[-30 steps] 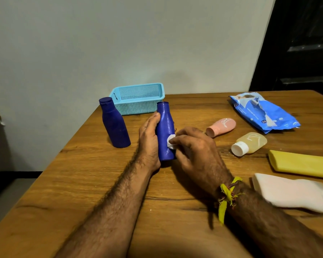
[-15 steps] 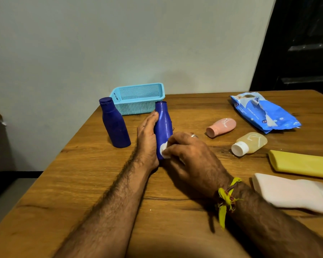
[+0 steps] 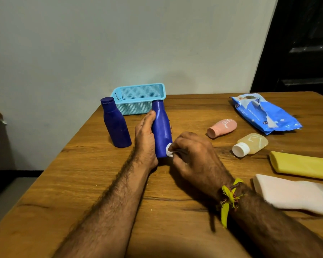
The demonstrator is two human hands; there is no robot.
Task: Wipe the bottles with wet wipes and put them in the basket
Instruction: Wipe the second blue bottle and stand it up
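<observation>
Basket (image 3: pixel 138 98) sat just behind the upright blue bottle (image 3: pixel 161 127), nearer the gripping left hand (image 3: pixel 145 140); right hand (image 3: pixel 192 155) pinched the wipe (image 3: pixel 169 150).

second blue bottle (image 3: pixel 116 125) beside basket (image 3: pixel 138 98)

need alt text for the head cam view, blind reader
A person's left hand holds an upright blue bottle on a wooden table while the right hand rubs a white wipe near its base. A light blue basket stands behind.
</observation>
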